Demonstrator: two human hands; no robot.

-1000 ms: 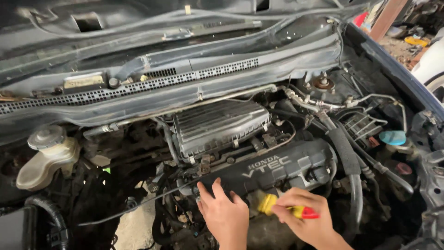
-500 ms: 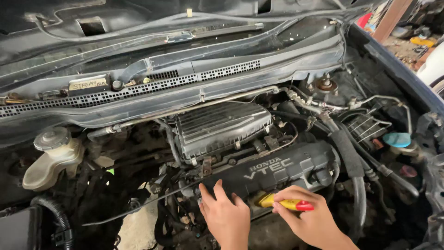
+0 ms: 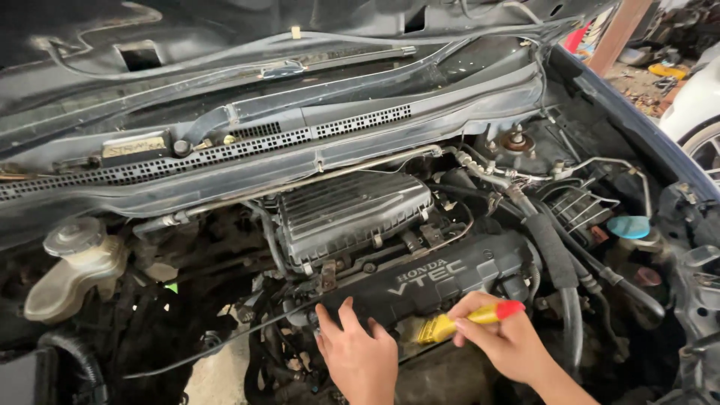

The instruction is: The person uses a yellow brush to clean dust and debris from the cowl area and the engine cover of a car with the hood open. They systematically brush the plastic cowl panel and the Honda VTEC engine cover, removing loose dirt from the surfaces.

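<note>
- While the engine bay point(image 3: 225, 247) was viewed from above, the left hand point(image 3: 358, 354) was seen laid flat against the lower edge of the black valve cover point(image 3: 442, 277), fingers spread and released, nothing grasped.
- The right hand point(image 3: 504, 339) was clenched around the yellow screwdriver point(image 3: 457, 322), whose red cap end pointed right and whose working end was aimed left into the gap just below the cover.
- Compared with a second before, the tool had been raised slightly at its red end and held closer to level; the left hand had barely been shifted, so the bracing appeared to have been kept.
- From this it was judged that work at the cover's front edge was being continued, with the tip's contact hidden by the fingers.
- Behind the cover, the ribbed air-filter box point(image 3: 349, 214) was left untouched, and a pale fluid reservoir point(image 3: 71, 262) was seen well apart at the left.
</note>
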